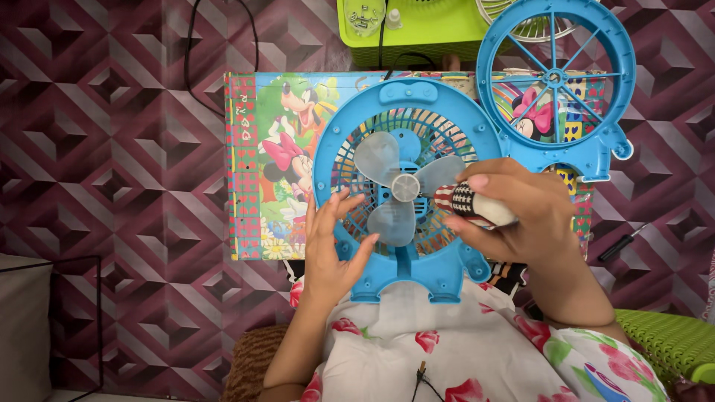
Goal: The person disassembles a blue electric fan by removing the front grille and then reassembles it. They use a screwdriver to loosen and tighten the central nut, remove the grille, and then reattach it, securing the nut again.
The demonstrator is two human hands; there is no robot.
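— Where's the fan?
— The blue fan body [406, 186] lies on a cartoon-printed board [261, 149] over purple patterned flooring [112, 149].
— Hands?
— Left hand [331, 249] spread open on its rim; right hand [514, 212] grips a striped-handled tool [473, 202].

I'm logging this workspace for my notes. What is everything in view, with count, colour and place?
Fan body: 1, blue, centre, with pale blades.
Front grille: 1, blue, upper right, detached.
Cartoon board: 1, multicoloured, under the fan.
Green box: 1, top.
Screwdriver: 1, dark, right, on the patterned floor.
Striped handle: 1, red, white and dark, in the right hand.
Left hand: on the fan's rim.
Right hand: gripping the handle.
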